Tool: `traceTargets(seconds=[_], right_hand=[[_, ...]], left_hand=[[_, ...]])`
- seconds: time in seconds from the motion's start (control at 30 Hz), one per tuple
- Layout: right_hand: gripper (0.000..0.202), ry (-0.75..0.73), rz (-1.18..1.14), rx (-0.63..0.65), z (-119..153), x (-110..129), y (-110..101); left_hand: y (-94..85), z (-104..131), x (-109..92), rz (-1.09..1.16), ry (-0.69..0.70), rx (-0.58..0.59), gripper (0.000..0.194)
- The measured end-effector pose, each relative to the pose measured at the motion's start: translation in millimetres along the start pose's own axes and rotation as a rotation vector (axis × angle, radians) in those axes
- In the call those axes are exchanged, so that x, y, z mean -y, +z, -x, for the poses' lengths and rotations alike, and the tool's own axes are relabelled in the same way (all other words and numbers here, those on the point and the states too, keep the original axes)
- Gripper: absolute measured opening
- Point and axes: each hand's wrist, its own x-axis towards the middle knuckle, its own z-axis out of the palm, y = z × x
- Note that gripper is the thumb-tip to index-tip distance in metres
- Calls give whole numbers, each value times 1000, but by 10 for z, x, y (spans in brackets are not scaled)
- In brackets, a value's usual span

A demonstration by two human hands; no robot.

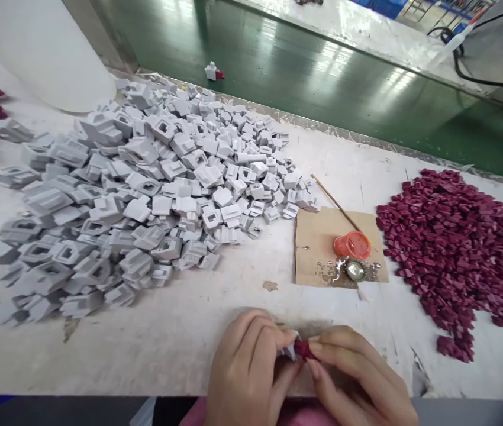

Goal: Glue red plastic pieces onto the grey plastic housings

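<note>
Near the table's front edge, my left hand (251, 364) pinches a grey plastic piece (290, 348), mostly covered by its fingers. My right hand (355, 370) holds a small maroon piece (303, 349) between thumb and fingers, up against the grey one. The two pieces touch; how far one sits inside the other is hidden. A large heap of grey pieces (163, 205) spreads over the left and middle of the table. On the right lies a heap of maroon pieces (464, 248).
Beyond my hands, a cardboard sheet (309, 236) carries an orange cup (352, 245), a small wet cap (355, 270) and a thin stick (335, 201). A joined grey-maroon piece (213, 71) lies on the green belt (278, 65). A white container (51, 53) stands back left.
</note>
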Motion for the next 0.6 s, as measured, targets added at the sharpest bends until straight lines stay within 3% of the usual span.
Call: traceTargets(seconds=[0.33, 0.5, 0.57, 0.6], right_hand=[[26, 42, -48, 119, -73, -19, 1], [29, 13, -8, 153, -6, -1, 4], [36, 1, 92, 63, 106, -44, -88], [37, 29, 165, -54, 178, -82, -171]], left_hand=[[-3, -48, -39, -22, 0, -44, 9], [-50, -33, 1, -152, 53, 61, 8], [-116, -28, 68, -176, 78, 64, 16], [-171, -38, 112, -165, 76, 45, 20]])
